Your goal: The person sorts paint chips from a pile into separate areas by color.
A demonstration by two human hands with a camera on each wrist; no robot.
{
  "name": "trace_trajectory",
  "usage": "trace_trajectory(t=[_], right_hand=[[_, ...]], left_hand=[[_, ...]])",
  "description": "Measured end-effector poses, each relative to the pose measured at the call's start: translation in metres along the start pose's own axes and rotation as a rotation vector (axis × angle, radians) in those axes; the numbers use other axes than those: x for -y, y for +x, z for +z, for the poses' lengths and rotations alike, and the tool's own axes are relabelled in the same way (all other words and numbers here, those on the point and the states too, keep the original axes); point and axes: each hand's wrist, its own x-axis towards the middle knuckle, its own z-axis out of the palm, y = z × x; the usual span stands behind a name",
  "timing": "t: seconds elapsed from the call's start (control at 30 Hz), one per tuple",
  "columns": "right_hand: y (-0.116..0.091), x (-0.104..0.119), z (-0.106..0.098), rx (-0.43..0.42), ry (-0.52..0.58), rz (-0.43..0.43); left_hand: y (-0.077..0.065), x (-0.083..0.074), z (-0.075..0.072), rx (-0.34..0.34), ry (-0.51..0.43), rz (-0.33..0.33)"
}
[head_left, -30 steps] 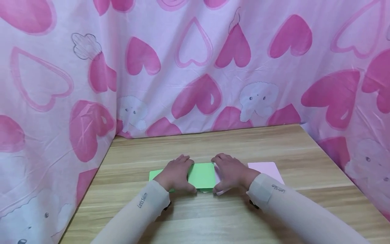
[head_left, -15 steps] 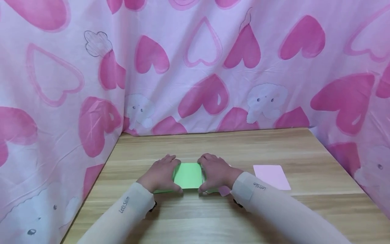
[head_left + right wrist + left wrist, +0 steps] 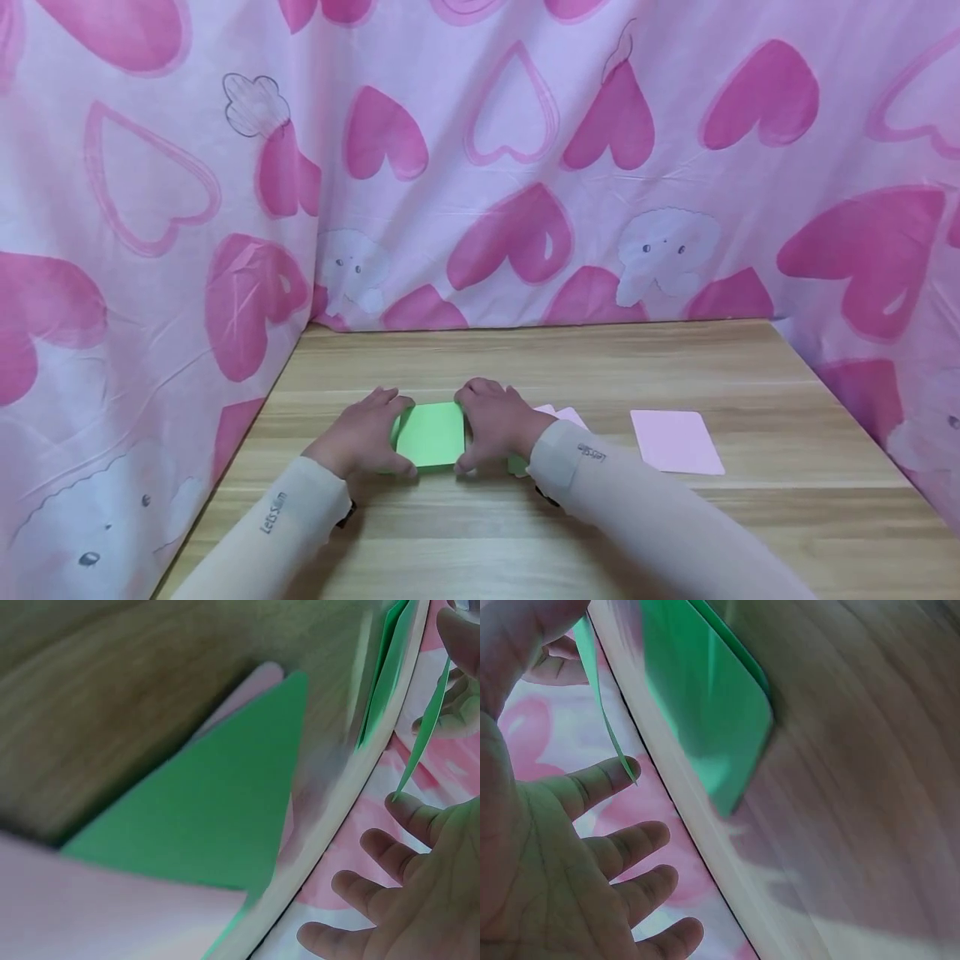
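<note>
A green square card (image 3: 431,435) is held level above the wooden table, gripped by its left and right edges. My left hand (image 3: 367,437) pinches one side between thumb and index finger, and my right hand (image 3: 495,429) pinches the other side. In the left wrist view the held card (image 3: 600,690) shows as a thin, slightly bowed strip; the remaining fingers are spread apart. Below it on the table lie green cards (image 3: 705,697), mostly covered in the head view. Beside my right wrist, a loose pile mixes green cards (image 3: 217,802) with pink cards (image 3: 566,414).
A pink square card (image 3: 678,442) lies flat on the wooden tabletop (image 3: 480,542), to the right of the mixed pile. Pink heart-patterned cloth (image 3: 510,233) hangs behind the table and along both sides.
Both hands have moved left together with the green card, from over the mixed pile to over the green cards. The view has turned slightly right. The mixed pile is now more visible.
</note>
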Motion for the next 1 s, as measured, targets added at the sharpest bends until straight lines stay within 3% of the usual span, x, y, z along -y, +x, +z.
trace_trajectory(t=[0.43, 1.0], right_hand=[[0.021, 0.015, 0.012, 0.042, -0.037, 0.009], [0.035, 0.018, 0.019, 0.071, -0.05, 0.027]], left_hand=[[-0.003, 0.024, 0.003, 0.03, -0.004, -0.039], [0.004, 0.035, 0.009, 0.067, 0.005, -0.089]])
